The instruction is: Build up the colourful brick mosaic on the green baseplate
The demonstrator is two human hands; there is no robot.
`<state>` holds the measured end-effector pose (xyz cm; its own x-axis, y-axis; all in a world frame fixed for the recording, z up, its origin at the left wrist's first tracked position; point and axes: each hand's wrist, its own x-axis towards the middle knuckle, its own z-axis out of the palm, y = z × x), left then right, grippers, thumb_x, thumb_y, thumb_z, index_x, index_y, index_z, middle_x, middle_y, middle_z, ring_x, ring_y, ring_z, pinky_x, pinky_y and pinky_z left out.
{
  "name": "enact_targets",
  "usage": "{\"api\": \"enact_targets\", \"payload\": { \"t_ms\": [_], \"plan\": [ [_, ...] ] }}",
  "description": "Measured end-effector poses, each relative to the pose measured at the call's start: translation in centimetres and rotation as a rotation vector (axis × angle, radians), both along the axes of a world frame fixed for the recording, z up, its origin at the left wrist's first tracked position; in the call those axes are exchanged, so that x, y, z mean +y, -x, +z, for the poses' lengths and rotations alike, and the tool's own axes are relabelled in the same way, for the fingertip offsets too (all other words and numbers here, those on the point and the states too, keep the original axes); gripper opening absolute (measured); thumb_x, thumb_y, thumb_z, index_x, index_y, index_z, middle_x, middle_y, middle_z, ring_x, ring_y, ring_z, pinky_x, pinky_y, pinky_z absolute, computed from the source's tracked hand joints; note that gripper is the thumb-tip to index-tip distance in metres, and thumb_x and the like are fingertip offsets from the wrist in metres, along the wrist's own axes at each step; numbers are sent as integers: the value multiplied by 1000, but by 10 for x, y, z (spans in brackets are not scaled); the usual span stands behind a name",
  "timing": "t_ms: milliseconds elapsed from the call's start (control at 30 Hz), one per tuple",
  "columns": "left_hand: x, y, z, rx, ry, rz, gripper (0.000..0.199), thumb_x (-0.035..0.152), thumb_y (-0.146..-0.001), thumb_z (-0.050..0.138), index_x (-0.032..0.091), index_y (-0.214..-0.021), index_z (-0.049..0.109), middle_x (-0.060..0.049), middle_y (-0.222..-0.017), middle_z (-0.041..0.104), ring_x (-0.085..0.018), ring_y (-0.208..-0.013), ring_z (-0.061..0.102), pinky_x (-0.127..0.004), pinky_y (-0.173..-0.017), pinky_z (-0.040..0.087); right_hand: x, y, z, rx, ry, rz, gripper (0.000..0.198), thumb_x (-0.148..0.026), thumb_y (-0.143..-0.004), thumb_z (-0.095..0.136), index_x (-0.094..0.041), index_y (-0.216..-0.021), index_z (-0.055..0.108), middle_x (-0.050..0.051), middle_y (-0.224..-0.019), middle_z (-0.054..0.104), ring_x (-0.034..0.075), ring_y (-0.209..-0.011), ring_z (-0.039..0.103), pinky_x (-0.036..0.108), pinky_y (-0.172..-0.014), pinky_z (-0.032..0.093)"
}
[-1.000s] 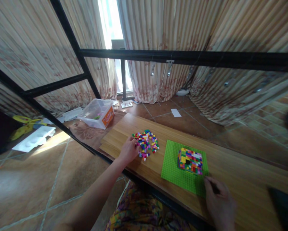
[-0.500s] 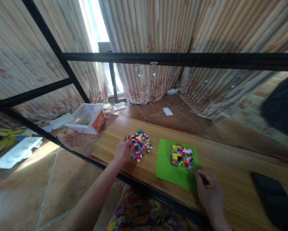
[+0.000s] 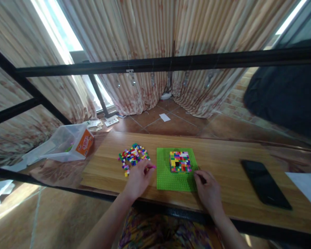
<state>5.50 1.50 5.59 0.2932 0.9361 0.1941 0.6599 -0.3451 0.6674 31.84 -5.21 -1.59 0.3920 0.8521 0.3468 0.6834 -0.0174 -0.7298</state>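
My left hand (image 3: 139, 178) pinches a small pink building brick (image 3: 152, 167) between thumb and fingertips, just left of the green baseplate (image 3: 163, 181). Behind that hand a loose pile of small multicoloured bricks (image 3: 133, 154) lies on the wooden table. On the baseplate stands a block built of many coloured bricks (image 3: 182, 162), with a dark gap in its top left of the middle. My right hand (image 3: 208, 188) rests at the baseplate's right edge, fingers curled with thumb and forefinger together. Whether anything is between those fingertips is too small to make out.
A black phone (image 3: 265, 183) and a sheet of white paper (image 3: 307, 188) lie on the right of the table (image 3: 222, 155). A clear plastic box (image 3: 67, 141) with an orange label stands beyond the left end. A black metal bar (image 3: 155, 65) runs across, before the curtains.
My left hand has moved from the brick pile rightward to the baseplate's left edge, carrying a pink brick. My right hand stays by the baseplate's right edge. The camera view has turned right.
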Motion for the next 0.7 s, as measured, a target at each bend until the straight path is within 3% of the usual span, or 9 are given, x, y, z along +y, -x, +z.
{"api": "enact_targets", "payload": {
  "t_ms": [133, 267, 700],
  "plan": [
    [-10, -46, 2, -69, -18, -164, 13, 21, -90, 53, 22, -95, 65, -2, -89, 68, -15, -81, 62, -26, -72, 47, 1, -1, -2, -1, -10, 27, 26, -38, -89, 49, -19, -85, 66, 8, -91, 66, 21, -85, 61, 34, -80, 47],
    [-6, -80, 3, -68, -44, -252, 16, 20, -92, 50, 22, -95, 66, -3, -93, 68, -17, -89, 63, -28, -79, 48, 1, 1, 1, 12, -26, 27, 23, -35, -89, 49, -19, -85, 66, 8, -90, 66, 20, -85, 61, 33, -79, 47],
    [7, -123, -15, -73, -204, -149, 10, 13, -80, 67, 22, -82, 71, -2, -97, 66, -19, -93, 59, -34, -87, 45, 3, 2, 2, 85, -63, 55, 19, -29, -89, 49, -20, -85, 65, 7, -86, 64, 20, -82, 60, 34, -76, 48]
  ]
}}
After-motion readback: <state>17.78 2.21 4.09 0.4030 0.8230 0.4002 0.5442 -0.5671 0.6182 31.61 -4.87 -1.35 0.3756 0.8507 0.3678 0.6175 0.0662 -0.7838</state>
